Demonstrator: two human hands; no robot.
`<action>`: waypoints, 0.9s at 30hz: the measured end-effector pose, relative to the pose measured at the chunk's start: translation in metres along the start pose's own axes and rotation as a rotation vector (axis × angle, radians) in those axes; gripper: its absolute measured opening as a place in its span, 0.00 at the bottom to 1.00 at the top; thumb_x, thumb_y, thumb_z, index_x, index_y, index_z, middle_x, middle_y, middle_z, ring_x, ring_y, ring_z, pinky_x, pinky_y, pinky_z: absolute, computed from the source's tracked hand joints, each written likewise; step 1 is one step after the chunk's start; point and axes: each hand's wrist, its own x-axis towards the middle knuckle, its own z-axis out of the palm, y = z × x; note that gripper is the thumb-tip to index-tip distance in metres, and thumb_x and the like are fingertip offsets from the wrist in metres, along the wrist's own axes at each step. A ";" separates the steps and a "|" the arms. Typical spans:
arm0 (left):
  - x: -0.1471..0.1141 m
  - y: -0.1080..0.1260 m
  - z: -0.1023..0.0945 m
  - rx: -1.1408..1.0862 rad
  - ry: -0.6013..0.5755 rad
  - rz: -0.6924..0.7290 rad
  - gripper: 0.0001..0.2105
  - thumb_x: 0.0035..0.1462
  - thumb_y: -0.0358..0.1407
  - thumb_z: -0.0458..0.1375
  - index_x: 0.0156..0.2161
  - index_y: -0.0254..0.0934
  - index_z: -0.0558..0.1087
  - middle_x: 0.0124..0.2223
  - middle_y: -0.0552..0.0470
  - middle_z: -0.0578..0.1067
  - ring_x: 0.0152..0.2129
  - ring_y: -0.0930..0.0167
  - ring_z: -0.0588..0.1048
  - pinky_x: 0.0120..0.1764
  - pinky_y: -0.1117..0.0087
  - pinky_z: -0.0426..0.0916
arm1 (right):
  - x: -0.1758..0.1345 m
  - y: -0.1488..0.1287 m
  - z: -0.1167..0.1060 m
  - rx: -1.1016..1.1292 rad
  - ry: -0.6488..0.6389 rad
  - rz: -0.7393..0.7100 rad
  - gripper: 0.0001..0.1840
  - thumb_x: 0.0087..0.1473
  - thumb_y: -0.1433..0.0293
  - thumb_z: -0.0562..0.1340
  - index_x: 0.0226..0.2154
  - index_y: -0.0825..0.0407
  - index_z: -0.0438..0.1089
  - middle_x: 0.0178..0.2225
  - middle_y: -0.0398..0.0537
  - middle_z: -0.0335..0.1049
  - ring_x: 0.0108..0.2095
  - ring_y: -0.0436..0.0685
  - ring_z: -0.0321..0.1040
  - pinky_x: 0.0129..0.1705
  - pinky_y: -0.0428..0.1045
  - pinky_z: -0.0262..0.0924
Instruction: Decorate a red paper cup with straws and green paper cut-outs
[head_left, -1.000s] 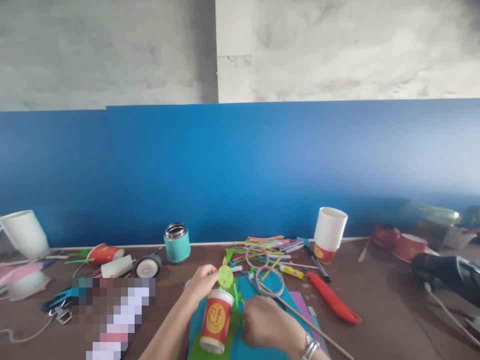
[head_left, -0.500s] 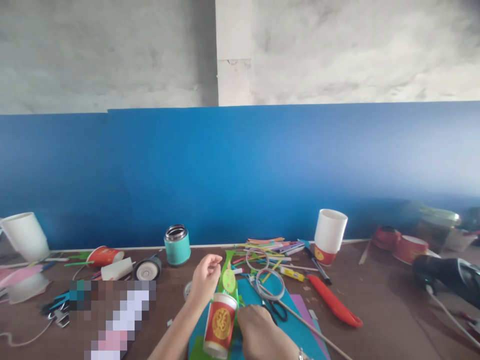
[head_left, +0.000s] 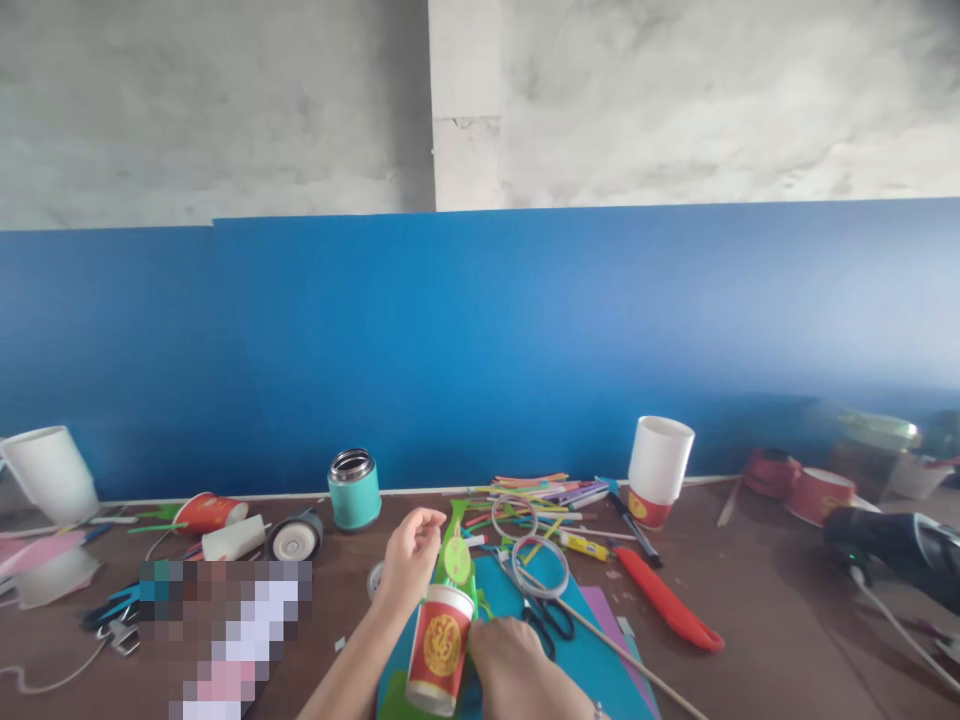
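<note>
A red and white paper cup with a gold emblem stands slightly tilted between my hands, with green cut paper rising behind its rim. My left hand is beside the green paper, its fingers loosely bent and apart, with nothing visible in them. Close against the cup's right side, my right hand is closed in a fist. Its fingertips are hidden, so what it grips cannot be made out. Beneath lie blue paper sheets. Black-handled scissors rest just right of my right hand.
Rolls of clear tape, a wooden stick, a yellow glue tube and a red sleeve-like item lie to the right. Stacked paper cups stand behind. A teal flask is at back left, a black device far right.
My right hand has shifted slightly down and left toward the cup, showing more of the scissors. The left hand has barely moved.
</note>
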 end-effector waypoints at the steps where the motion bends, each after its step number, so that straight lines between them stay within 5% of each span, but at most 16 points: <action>1: 0.000 0.001 0.000 0.000 -0.002 0.001 0.10 0.49 0.38 0.51 0.33 0.35 0.71 0.35 0.44 0.77 0.34 0.63 0.75 0.35 0.66 0.69 | 0.004 -0.004 0.000 -0.050 -0.039 0.104 0.14 0.41 0.79 0.59 0.34 0.58 0.73 0.34 0.61 0.76 0.37 0.65 0.72 0.35 0.50 0.63; 6: -0.001 0.002 0.000 -0.004 -0.013 0.002 0.10 0.50 0.38 0.51 0.33 0.35 0.71 0.35 0.45 0.77 0.34 0.63 0.75 0.34 0.66 0.69 | 0.021 -0.016 -0.002 -0.108 -0.063 0.204 0.12 0.40 0.83 0.58 0.28 0.62 0.75 0.30 0.68 0.75 0.36 0.70 0.73 0.33 0.53 0.64; 15: -0.002 0.004 0.001 -0.012 -0.028 0.004 0.09 0.51 0.38 0.52 0.33 0.35 0.71 0.34 0.46 0.77 0.33 0.64 0.75 0.35 0.66 0.69 | -0.008 0.008 -0.018 -0.075 0.019 0.016 0.13 0.37 0.73 0.60 0.30 0.56 0.74 0.34 0.58 0.75 0.36 0.64 0.72 0.36 0.50 0.63; 23: -0.002 0.004 0.001 -0.008 -0.037 0.009 0.09 0.51 0.37 0.52 0.32 0.35 0.71 0.33 0.47 0.77 0.31 0.65 0.75 0.34 0.67 0.69 | 0.006 -0.008 -0.003 -0.166 0.029 0.078 0.15 0.37 0.81 0.58 0.30 0.59 0.75 0.32 0.64 0.76 0.35 0.67 0.73 0.34 0.52 0.64; 27: -0.003 0.004 0.002 -0.023 -0.050 0.012 0.09 0.52 0.37 0.51 0.32 0.35 0.71 0.33 0.47 0.77 0.31 0.64 0.76 0.34 0.67 0.69 | 0.006 0.001 -0.013 -0.113 0.074 0.084 0.13 0.37 0.79 0.59 0.29 0.57 0.75 0.32 0.60 0.76 0.33 0.65 0.73 0.31 0.49 0.63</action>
